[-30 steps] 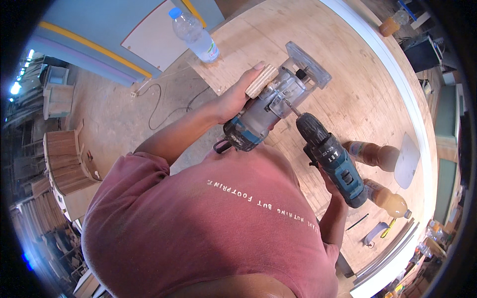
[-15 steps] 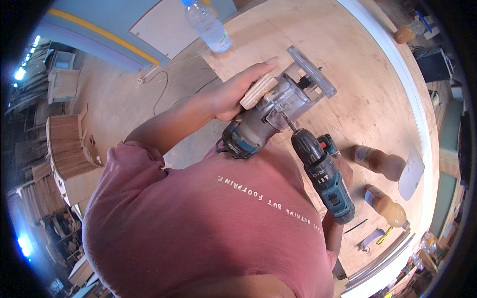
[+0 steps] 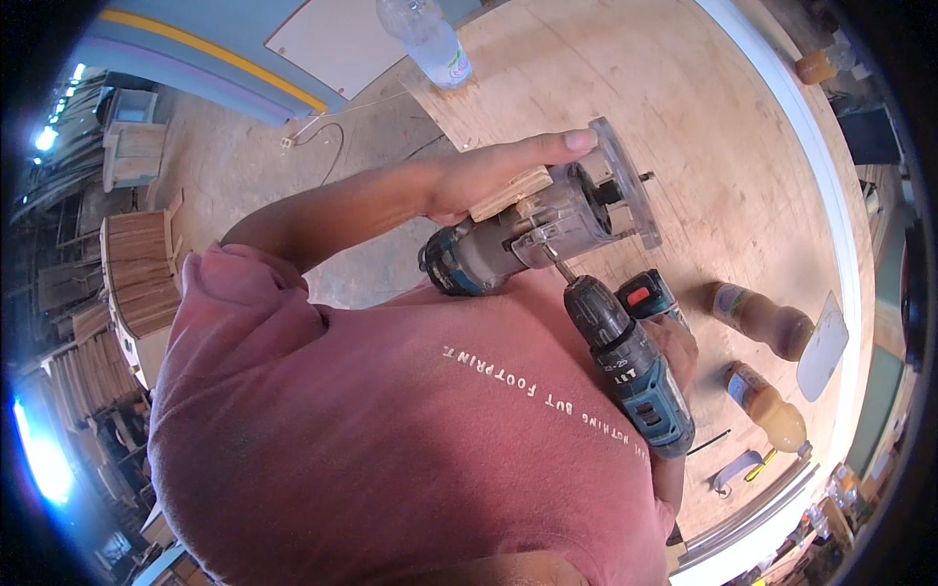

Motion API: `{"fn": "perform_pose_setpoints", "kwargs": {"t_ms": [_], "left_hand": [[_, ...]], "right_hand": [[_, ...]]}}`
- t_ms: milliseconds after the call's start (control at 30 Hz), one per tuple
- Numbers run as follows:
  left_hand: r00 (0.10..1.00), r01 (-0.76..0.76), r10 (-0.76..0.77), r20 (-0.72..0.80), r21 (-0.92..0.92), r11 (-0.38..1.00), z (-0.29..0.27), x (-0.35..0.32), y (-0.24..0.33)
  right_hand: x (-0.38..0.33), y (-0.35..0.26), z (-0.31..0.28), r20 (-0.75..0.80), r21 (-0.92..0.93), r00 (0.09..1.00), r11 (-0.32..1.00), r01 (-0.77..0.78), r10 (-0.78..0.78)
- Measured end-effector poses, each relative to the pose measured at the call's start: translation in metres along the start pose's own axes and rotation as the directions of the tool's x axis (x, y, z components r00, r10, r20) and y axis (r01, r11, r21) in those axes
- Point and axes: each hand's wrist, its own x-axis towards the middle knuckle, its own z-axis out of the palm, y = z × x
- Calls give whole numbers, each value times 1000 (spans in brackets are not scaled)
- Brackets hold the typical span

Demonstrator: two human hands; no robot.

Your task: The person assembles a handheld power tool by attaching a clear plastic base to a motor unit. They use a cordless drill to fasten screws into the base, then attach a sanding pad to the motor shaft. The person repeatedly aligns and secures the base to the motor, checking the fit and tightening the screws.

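Observation:
A trim router (image 3: 474, 259) lies on its side against my chest. Its clear plastic base (image 3: 562, 230) points to the right. My left hand (image 3: 484, 174) is closed on it from above, the thumb stretched toward the base plate's rim. Between that palm and the router sits a small wood block (image 3: 513, 195). My right hand (image 3: 676, 344) grips a teal and black cordless drill (image 3: 625, 356) by its handle, mostly hidden behind the tool. The drill's bit reaches the clamp fitting on the router base; whether it is seated in a screw I cannot tell.
The plywood tabletop (image 3: 537, 78) carries a clear water bottle (image 3: 430, 49) at the far side. To the right are two bottles of brownish drink (image 3: 762, 317), a pale flat plate (image 3: 823, 352) and a yellow-handled tool (image 3: 760, 465). Wooden furniture (image 3: 137, 264) stands at left.
My left thumb has stretched out to the base plate's rim, and the router lies more level. The drill has shifted slightly left and down, its bit still at the clamp fitting.

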Motion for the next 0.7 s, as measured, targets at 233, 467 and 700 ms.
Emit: {"fn": "perform_pose_setpoints", "kwargs": {"t_ms": [233,467,700], "left_hand": [[987,-7,-3,-158,-63,998,-9,-2,-10],[981,-27,21,-195,-26,999,-10,0,-17],[984,15,-18,-180,-21,1000,-14,1,-16]], "right_hand": [[9,-7,11,-33,-73,999,997,40,-42],[10,-5,11,-15,-103,997,992,70,-72],[9,1,9,18,-171,993,978,117,-115]]}}
